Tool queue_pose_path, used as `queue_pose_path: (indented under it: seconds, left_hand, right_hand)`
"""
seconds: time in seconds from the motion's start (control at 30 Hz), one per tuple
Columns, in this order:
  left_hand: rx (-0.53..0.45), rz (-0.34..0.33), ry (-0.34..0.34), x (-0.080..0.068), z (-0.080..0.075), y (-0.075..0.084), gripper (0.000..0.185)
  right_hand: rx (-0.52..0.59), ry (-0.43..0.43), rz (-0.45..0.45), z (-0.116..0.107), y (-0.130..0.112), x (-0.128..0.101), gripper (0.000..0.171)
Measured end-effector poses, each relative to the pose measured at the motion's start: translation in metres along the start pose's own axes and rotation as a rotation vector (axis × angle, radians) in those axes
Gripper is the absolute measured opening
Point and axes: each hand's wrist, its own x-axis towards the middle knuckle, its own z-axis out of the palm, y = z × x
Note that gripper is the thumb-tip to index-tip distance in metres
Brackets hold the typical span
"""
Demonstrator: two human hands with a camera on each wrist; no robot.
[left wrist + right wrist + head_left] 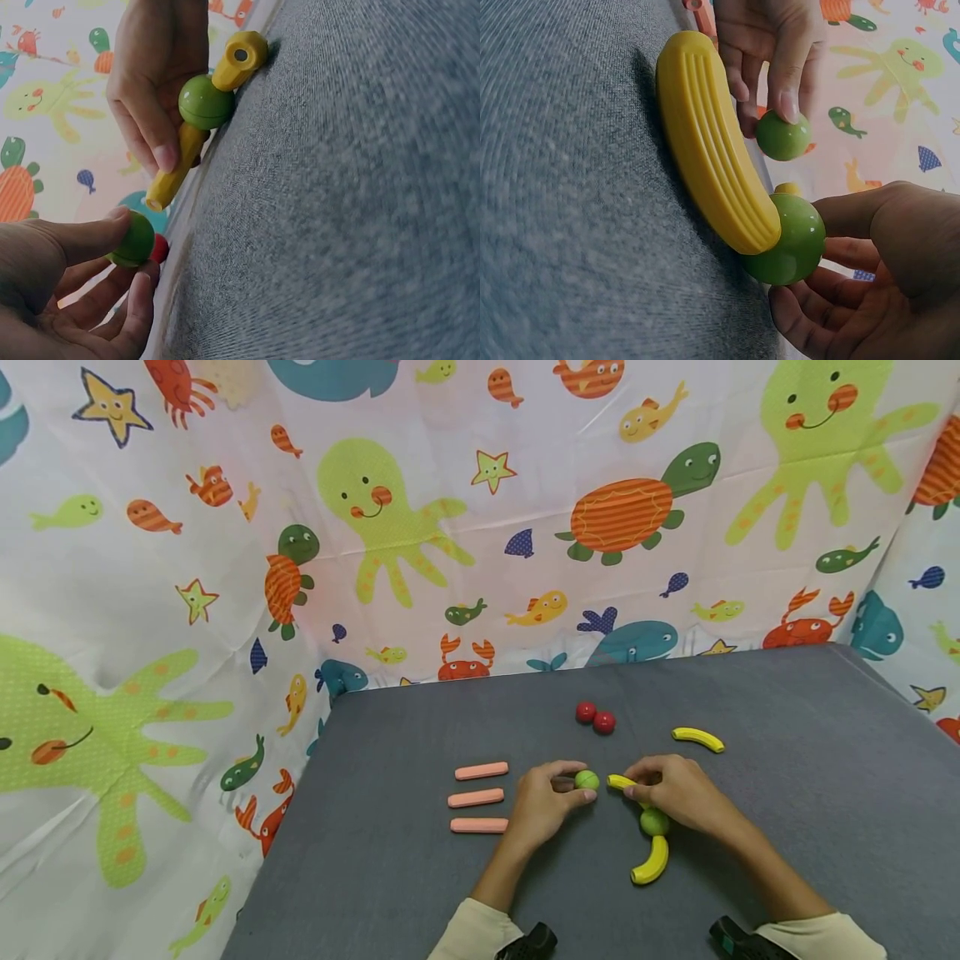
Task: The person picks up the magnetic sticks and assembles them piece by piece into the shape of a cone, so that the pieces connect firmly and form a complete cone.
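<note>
At the middle of the gray table point(787, 760), I see my left hand point(542, 802) pinching a green ball point(587, 780) and my right hand point(675, 792) gripping a yellow banana point(621, 782), with another green ball point(654, 822) and a second banana point(651, 863) touching at 6 o'clock, red balls point(596, 717) at 12, and pink sticks point(478, 797) at 9.

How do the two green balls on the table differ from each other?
The green ball in the left hand is pinched between that left hand's fingertips and touches no other toy; the green ball by the right hand sits joined between two yellow curved pieces, ungripped. The first looks smaller in the right wrist view. Both are round, glossy and green.
</note>
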Motion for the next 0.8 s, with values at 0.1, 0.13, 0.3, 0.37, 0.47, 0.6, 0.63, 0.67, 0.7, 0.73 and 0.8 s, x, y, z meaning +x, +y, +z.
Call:
queue_pose_path:
  seconds: [0.1,0.13,0.3,0.37,0.47,0.6,0.63,0.67,0.7,0.73,0.8]
  left_hand:
    - [0.001,0.002,-0.004,0.0005,0.0005,-0.0014,0.037]
    - [0.005,0.003,-0.006,0.0005,0.0006,-0.0016,0.037]
    - [0.028,0.0,-0.019,0.0011,0.0012,-0.003,0.038]
    - [0.037,-0.004,-0.024,0.0012,0.0015,-0.0038,0.038]
    - [0.041,-0.007,-0.031,0.0012,0.0025,-0.005,0.038]
    - [0.044,-0.004,-0.042,0.0006,0.0037,-0.0056,0.038]
    - [0.042,-0.004,-0.044,0.0004,0.004,-0.0056,0.038]
    - [0.04,-0.004,-0.046,0.0002,0.0042,-0.0055,0.038]
    - [0.038,-0.004,-0.048,0.0,0.0043,-0.0054,0.038]
    - [0.037,-0.002,-0.049,-0.0002,0.0044,-0.0051,0.038]
    - [0.036,0.004,-0.049,-0.0005,0.0047,-0.0048,0.038]
  right_hand:
    - [0.002,-0.004,-0.009,0.0,0.0009,0.0004,0.022]
    - [0.005,-0.005,-0.007,0.0002,0.001,0.0005,0.022]
    - [0.01,-0.014,-0.01,0.0011,0.0013,0.0009,0.021]
    - [0.013,-0.015,-0.014,0.0014,0.001,0.0008,0.021]
    - [0.012,-0.015,-0.028,0.0017,0.0006,0.0008,0.021]
    - [0.017,-0.022,-0.022,0.0025,0.0001,0.001,0.018]
    - [0.018,-0.025,-0.018,0.0027,0.0001,0.001,0.018]
    - [0.019,-0.027,-0.022,0.0028,0.0,0.0011,0.017]
    - [0.022,-0.028,-0.015,0.003,-0.0002,0.0011,0.017]
    - [0.022,-0.028,-0.014,0.0031,-0.0003,0.001,0.016]
    - [0.018,-0.028,-0.016,0.0029,-0.0004,0.0009,0.016]
